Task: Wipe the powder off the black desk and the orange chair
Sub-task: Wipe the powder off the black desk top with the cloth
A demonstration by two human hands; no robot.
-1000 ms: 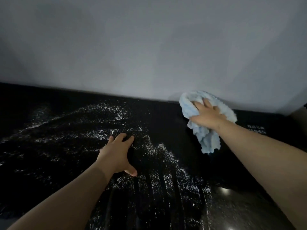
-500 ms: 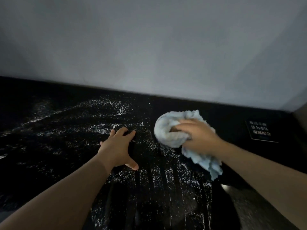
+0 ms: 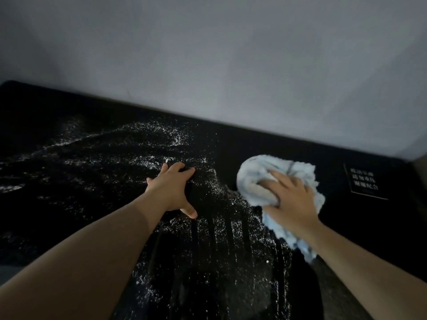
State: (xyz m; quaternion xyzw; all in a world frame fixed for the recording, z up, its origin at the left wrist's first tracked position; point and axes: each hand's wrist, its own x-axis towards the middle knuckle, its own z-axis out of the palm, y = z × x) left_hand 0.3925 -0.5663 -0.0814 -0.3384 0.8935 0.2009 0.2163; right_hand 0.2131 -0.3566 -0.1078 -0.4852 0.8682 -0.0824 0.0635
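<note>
Grey wall (image 3: 208, 54) behind; the black worktop (image 3: 277, 146) runs along its foot, with a printed label (image 3: 364, 184) at the right end. Powder (image 3: 231, 227) lies scattered left of the label, around and beyond my left hand (image 3: 172, 188) — it rests flat, fingers spread, gripping nothing, judged a brace while I lean in. My right hand (image 3: 291, 199) clutches a bunched blue cloth (image 3: 258, 174) pressed to the worktop between the label and the powder's edge. Half a second ago the cloth sat further from the label, over the powder; it has swung back — left hand unmoved. Orange chair not in view.
</note>
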